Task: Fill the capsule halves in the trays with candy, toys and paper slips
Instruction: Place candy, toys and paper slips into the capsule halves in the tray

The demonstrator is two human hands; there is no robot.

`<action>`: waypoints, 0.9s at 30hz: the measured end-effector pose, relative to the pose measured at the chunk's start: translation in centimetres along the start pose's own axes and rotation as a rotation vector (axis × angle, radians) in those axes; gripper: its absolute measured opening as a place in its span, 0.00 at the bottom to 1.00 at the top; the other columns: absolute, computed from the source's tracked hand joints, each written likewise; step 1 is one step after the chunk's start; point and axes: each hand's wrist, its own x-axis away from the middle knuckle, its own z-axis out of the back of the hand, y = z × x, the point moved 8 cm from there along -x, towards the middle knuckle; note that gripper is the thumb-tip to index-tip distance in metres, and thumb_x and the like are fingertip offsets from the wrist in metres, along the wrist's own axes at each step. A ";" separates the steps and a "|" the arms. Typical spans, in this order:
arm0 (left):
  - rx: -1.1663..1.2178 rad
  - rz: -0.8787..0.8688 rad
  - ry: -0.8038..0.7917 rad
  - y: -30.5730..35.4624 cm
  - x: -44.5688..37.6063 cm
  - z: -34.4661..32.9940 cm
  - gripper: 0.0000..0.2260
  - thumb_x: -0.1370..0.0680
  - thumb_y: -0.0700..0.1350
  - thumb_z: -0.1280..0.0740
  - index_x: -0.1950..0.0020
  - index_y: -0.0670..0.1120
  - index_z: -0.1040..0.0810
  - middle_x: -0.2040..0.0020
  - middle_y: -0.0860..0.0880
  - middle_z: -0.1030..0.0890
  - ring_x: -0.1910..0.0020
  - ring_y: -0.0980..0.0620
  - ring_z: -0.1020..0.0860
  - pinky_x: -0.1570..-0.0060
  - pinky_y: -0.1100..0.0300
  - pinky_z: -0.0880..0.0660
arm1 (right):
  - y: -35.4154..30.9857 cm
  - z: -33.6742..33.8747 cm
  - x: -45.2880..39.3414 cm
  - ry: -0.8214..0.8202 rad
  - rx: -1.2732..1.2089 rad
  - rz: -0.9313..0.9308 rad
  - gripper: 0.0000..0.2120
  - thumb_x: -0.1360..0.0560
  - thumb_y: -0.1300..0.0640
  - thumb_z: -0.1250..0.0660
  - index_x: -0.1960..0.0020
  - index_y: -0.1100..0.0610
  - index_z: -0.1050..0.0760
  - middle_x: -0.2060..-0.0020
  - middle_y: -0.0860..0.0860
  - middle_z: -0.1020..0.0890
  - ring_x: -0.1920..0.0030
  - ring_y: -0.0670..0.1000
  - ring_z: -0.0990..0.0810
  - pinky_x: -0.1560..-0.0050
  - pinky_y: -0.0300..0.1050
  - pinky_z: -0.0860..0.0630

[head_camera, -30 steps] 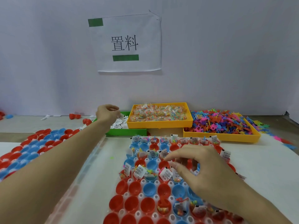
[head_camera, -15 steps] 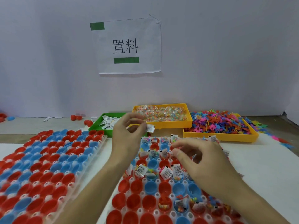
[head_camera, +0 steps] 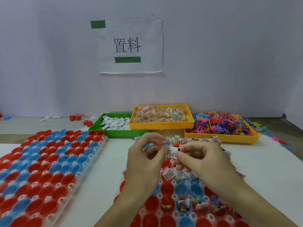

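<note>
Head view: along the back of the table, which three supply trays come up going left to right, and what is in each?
Green tray of paper slips → yellow tray of wrapped candy → yellow tray of colourful plastic toys.

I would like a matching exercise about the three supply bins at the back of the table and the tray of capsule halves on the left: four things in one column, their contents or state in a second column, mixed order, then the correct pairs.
Things
1. green bin
2. middle yellow bin
3. right yellow bin
4. left tray

Contents or state
A. colourful plastic toys, heaped
B. red and blue capsule halves, all empty
C. white paper slips
D. candy in clear wrappers

Pairs: 1-C, 2-D, 3-A, 4-B
</note>
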 end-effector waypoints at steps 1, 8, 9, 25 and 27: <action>0.007 0.014 0.006 -0.1 0.0 0.1 0.09 0.26 0.33 0.27 0.53 0.47 0.19 0.57 0.46 0.18 0.62 0.43 0.18 0.63 0.52 0.21 | 0.0 0.0 0.0 0.001 -0.003 -0.001 0.02 0.24 0.58 0.28 0.55 0.54 0.17 0.65 0.50 0.14 0.63 0.48 0.14 0.61 0.32 0.22; 0.014 0.084 -0.156 -0.6 0.1 -0.5 0.06 0.25 0.38 0.27 0.50 0.46 0.17 0.57 0.46 0.16 0.58 0.48 0.17 0.58 0.60 0.19 | -0.2 -0.1 0.1 -0.038 0.045 0.020 0.02 0.25 0.55 0.27 0.54 0.53 0.16 0.65 0.50 0.14 0.64 0.48 0.15 0.60 0.34 0.21; -0.001 0.090 -0.184 -0.8 0.0 -0.7 0.06 0.26 0.38 0.26 0.50 0.45 0.16 0.58 0.45 0.15 0.59 0.49 0.16 0.57 0.61 0.20 | -0.3 -0.1 0.1 -0.042 0.057 0.022 0.03 0.25 0.55 0.27 0.54 0.53 0.16 0.65 0.50 0.14 0.64 0.48 0.15 0.60 0.34 0.21; -0.014 0.155 -0.228 -1.4 -1.3 1.4 0.06 0.26 0.50 0.29 0.57 0.48 0.15 0.61 0.47 0.16 0.63 0.54 0.20 0.63 0.64 0.24 | -1.9 -0.1 0.6 -0.035 0.227 0.149 0.06 0.26 0.60 0.26 0.58 0.49 0.15 0.64 0.44 0.15 0.62 0.44 0.16 0.58 0.35 0.20; 0.042 0.125 -0.106 -1.0 -1.9 2.9 0.06 0.24 0.47 0.30 0.57 0.48 0.15 0.62 0.47 0.16 0.64 0.54 0.20 0.66 0.65 0.25 | -2.4 -0.7 1.0 -0.130 0.306 0.178 0.07 0.26 0.60 0.26 0.59 0.48 0.15 0.64 0.43 0.15 0.63 0.44 0.17 0.60 0.36 0.20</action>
